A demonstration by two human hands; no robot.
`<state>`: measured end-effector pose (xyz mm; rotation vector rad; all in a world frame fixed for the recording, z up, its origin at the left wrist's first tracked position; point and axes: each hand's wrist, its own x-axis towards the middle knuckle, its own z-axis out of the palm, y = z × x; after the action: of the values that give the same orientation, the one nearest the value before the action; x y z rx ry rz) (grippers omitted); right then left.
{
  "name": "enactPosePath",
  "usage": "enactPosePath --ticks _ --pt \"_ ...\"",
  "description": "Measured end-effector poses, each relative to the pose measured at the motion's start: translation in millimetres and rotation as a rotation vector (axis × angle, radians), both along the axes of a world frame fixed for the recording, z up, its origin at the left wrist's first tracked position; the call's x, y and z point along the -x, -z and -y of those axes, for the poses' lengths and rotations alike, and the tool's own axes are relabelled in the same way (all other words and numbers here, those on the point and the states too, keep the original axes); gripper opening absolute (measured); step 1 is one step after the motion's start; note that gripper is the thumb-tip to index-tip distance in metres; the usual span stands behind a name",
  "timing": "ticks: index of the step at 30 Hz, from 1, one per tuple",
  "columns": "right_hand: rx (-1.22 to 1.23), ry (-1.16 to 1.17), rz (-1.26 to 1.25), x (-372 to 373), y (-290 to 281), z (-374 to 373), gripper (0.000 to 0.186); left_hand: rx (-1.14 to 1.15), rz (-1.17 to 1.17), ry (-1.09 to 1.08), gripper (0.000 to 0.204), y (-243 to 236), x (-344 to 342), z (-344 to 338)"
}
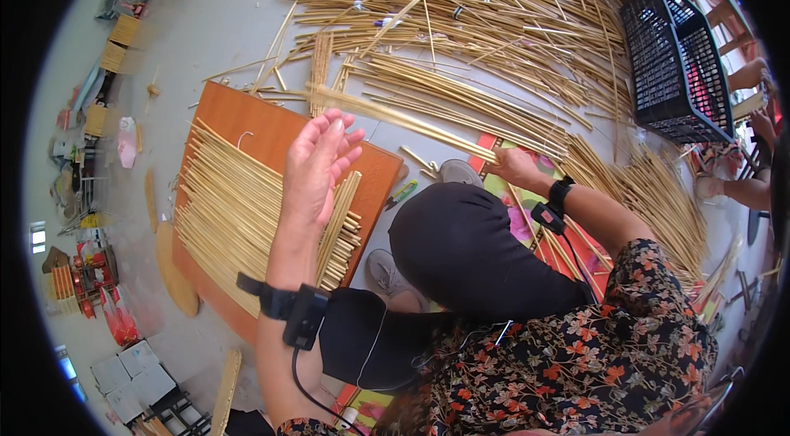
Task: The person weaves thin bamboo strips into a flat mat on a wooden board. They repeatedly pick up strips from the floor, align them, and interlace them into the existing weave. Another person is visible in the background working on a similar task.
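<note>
My right hand [516,169] is closed round the near end of a few straw-coloured stalks [411,125]. They stretch to the left above the board, their far end blurred. My left hand [321,155] is raised with its palm showing and fingers apart, holding nothing, just below the far part of those stalks. Beneath it, a row of stalks [226,210] lies side by side on an orange-brown board [239,111]. Where my left forearm crosses the row, part of it is hidden. A thin bent wire hook [244,138] lies at the row's upper edge.
A large heap of loose stalks [494,20] covers the floor ahead. More stalks [650,197] lie at the right, near a black plastic crate [662,57]. A green cutter knife [401,194] is beside the board. Another person's hand [747,74] shows at the right edge.
</note>
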<state>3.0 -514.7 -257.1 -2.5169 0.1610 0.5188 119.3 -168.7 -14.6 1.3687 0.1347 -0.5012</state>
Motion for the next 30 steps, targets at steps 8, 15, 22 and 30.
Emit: enactPosePath --ticks 8,15,22,30 --pt "0.164 -0.150 -0.016 -33 39 -18 0.041 -0.035 -0.079 0.066 0.028 -7 9 1" --pt "0.263 -0.299 0.107 -32 39 -14 0.043 -0.057 -0.139 0.050 0.026 -8 9 -2" --pt "0.383 -0.293 0.456 -74 28 21 0.064 -0.044 -0.151 0.048 0.026 -3 3 -1" --pt "0.487 -0.181 0.275 -111 49 41 0.083 -0.037 -0.164 0.039 0.024 -4 -6 6"
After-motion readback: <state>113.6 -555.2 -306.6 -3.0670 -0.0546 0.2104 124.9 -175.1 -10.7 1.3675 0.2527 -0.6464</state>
